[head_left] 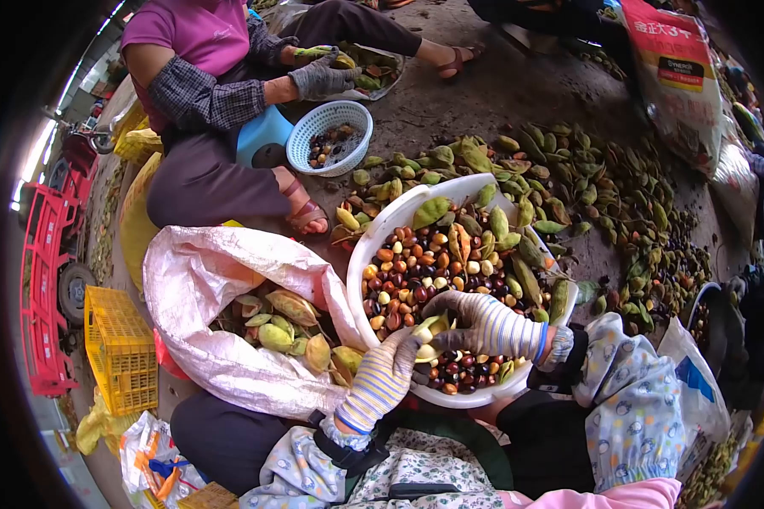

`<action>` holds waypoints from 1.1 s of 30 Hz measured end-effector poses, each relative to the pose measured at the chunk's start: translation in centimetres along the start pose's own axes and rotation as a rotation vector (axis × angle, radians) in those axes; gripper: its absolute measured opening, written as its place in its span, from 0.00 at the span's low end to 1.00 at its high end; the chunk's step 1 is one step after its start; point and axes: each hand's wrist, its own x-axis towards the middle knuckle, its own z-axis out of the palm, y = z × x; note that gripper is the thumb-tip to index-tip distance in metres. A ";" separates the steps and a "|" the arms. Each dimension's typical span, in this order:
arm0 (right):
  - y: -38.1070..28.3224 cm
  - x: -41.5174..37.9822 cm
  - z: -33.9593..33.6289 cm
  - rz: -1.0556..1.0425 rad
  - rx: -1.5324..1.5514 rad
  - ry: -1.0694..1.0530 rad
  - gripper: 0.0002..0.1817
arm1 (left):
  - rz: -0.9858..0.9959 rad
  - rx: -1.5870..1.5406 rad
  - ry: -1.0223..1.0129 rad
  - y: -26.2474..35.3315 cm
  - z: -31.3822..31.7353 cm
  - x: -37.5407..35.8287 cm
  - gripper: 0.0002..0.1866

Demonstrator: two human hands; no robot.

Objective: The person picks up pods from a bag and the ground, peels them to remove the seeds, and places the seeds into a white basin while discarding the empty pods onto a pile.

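Observation:
Over a white tub both my hands, in striped work gloves, hold a split green seed pod. Its pale inside shows between them. My left hand grips the pod from the lower left, fingers closed. From the right, my right hand pinches its other side. Below lie many loose glossy seeds, dark red, brown and cream, with whole green pods among them. An open white woven sack with more pods stands left of the tub.
A heap of green pods covers the ground beyond the tub. Another person in gloves sits at upper left beside a light-blue basket. Yellow crates stand at left; a red printed sack is at upper right.

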 end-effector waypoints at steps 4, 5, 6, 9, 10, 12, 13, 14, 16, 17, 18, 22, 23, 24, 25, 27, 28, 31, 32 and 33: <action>-1.3 -0.8 0.9 -0.048 -0.508 0.108 0.22 | 0.111 0.320 0.022 1.4 0.9 -0.7 0.24; -1.4 -0.6 0.9 0.018 -0.586 0.062 0.22 | 0.120 0.311 0.035 1.1 1.0 -0.7 0.23; -1.2 -0.7 0.9 -0.056 -0.668 0.076 0.21 | 0.128 0.302 0.050 0.8 1.1 -0.7 0.22; -2.0 -0.9 0.9 -0.098 -0.925 0.047 0.23 | 0.146 0.259 0.058 0.7 1.3 -0.6 0.19; -2.4 -0.8 0.9 -0.090 -1.013 0.023 0.25 | 0.154 0.253 0.057 0.6 1.4 -0.6 0.19; -2.1 -0.2 1.0 -0.146 -1.063 0.029 0.24 | 0.188 0.333 0.095 0.4 1.5 -0.8 0.19; -2.4 0.2 1.0 -0.154 -1.085 0.015 0.24 | 0.149 0.243 0.040 0.3 0.7 -0.8 0.22; -1.3 -0.4 0.2 -0.242 -0.823 0.075 0.24 | 0.152 0.241 0.044 0.5 0.6 -0.9 0.22; -1.4 -0.5 0.2 -0.203 -0.644 0.083 0.19 | 0.230 0.231 0.045 -0.2 1.2 -0.6 0.23; -0.4 -0.6 -0.1 -0.225 -0.437 0.116 0.18 | 0.153 0.092 0.055 -1.1 0.8 -0.5 0.23; -0.2 -0.6 -0.6 -0.149 -0.072 0.000 0.18 | 0.076 -0.052 0.056 -1.9 0.3 -0.4 0.24; -0.1 -2.2 -3.9 -0.087 -0.300 -0.053 0.19 | -0.266 -0.819 0.300 0.6 -2.7 -1.7 0.23; -1.0 -3.0 -4.8 0.029 -0.456 -0.112 0.22 | -0.150 -0.979 0.458 -3.0 -4.6 -1.3 0.21; 0.5 -3.4 -5.5 0.035 -0.362 -0.076 0.23 | -0.101 -1.256 0.613 -2.3 -5.8 -1.3 0.20; 2.8 -3.3 -6.1 0.033 -0.271 -0.041 0.23 | 0.030 -1.363 0.682 -0.5 -6.9 -1.5 0.19; 4.7 -4.1 -7.8 0.130 -0.178 0.121 0.18 | 0.232 -1.313 0.703 -3.1 -10.6 -1.4 0.28; 5.1 -4.5 -8.8 0.245 -0.529 0.185 0.17 | 0.185 -1.378 0.746 -2.6 -11.1 -1.1 0.29; 6.8 -5.1 -10.0 0.771 -1.212 0.012 0.17 | 0.068 -1.421 0.746 -1.5 -10.2 -0.7 0.26; 8.1 -5.6 -10.1 0.826 -1.222 0.007 0.16 | 0.024 -1.358 0.730 -1.9 -9.2 -0.4 0.25; 9.4 -5.9 -10.0 0.760 -1.221 0.022 0.16 | -0.022 -1.295 0.717 -2.5 -8.3 -0.3 0.24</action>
